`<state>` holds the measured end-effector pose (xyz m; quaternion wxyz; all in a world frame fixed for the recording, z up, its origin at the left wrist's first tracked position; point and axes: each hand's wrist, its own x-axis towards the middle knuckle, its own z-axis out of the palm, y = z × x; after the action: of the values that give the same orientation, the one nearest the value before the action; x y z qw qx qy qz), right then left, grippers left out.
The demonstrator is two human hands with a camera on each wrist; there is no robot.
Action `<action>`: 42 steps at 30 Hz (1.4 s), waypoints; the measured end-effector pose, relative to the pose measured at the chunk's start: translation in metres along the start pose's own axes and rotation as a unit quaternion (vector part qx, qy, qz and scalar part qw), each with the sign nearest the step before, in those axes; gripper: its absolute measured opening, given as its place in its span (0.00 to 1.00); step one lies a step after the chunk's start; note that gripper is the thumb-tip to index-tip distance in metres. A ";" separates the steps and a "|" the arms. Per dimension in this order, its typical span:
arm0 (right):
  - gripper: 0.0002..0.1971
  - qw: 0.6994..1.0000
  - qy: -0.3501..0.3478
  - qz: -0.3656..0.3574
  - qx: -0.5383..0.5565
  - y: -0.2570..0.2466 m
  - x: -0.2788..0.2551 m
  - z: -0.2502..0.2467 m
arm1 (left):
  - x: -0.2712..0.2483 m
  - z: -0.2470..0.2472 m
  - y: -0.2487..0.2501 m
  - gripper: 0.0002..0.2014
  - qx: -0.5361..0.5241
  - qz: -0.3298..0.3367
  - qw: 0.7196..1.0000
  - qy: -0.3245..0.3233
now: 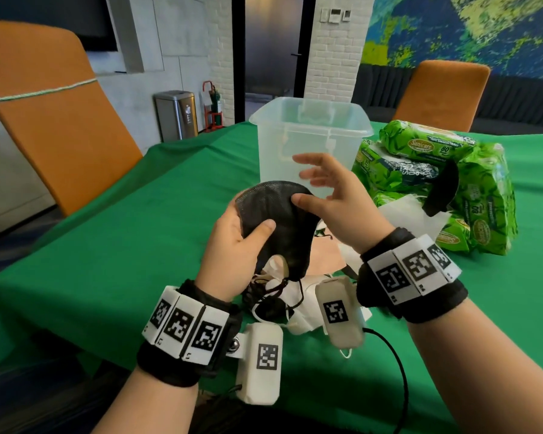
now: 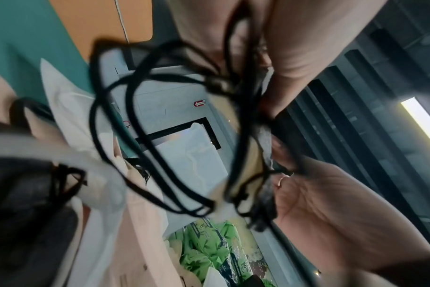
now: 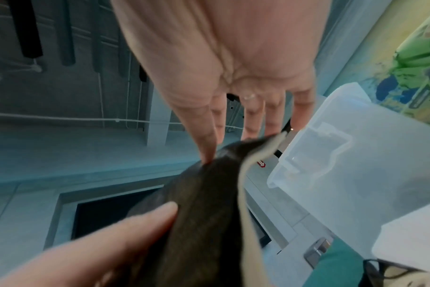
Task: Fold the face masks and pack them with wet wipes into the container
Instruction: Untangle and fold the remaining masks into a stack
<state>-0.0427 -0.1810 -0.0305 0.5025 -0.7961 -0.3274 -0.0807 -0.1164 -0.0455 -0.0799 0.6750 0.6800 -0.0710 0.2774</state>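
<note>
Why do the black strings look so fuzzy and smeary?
Left wrist view: the ear loops hang very near the lens, so they blur. Right wrist view: the black mask is soft too. Head view: the mask looks sharp, though room edges bend.

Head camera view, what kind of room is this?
Probably an office meeting room: a table under green cloth, orange chairs around it, a steel bin by the wall.

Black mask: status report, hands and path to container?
Left hand grips black mask; right hand open, thumb on it. Mask folded, held above the table. Container empty, path clear.
</note>
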 end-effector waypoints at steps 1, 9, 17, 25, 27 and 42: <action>0.19 0.999 -0.024 0.015 0.046 -0.002 0.001 -0.001 | 0.000 -0.001 0.000 0.26 -0.005 0.011 1.000 0.002; 0.18 0.985 -0.034 0.056 0.161 0.001 0.004 -0.005 | 0.001 -0.004 -0.003 0.25 0.014 0.065 0.998 -0.013; 0.11 0.994 0.029 0.104 0.013 0.023 0.010 -0.031 | 0.008 -0.012 -0.013 0.21 0.007 -0.004 1.000 -0.004; 0.26 0.847 0.202 0.403 -0.283 0.090 0.020 -0.124 | 0.011 -0.012 -0.013 0.27 0.008 0.009 1.000 0.019; 0.26 0.838 0.149 0.424 -0.308 0.108 0.020 -0.127 | 0.011 -0.008 -0.013 0.27 0.003 0.009 1.000 0.021; 0.14 0.823 -0.038 0.218 -0.523 0.109 0.014 -0.110 | 0.009 0.001 -0.015 0.25 -0.022 -0.002 1.000 0.005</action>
<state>0.0559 -0.2994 -0.0520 0.0023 -0.9926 -0.0723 -0.0981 -0.1017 -0.0428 -0.0893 0.6906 0.6639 -0.0724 0.2776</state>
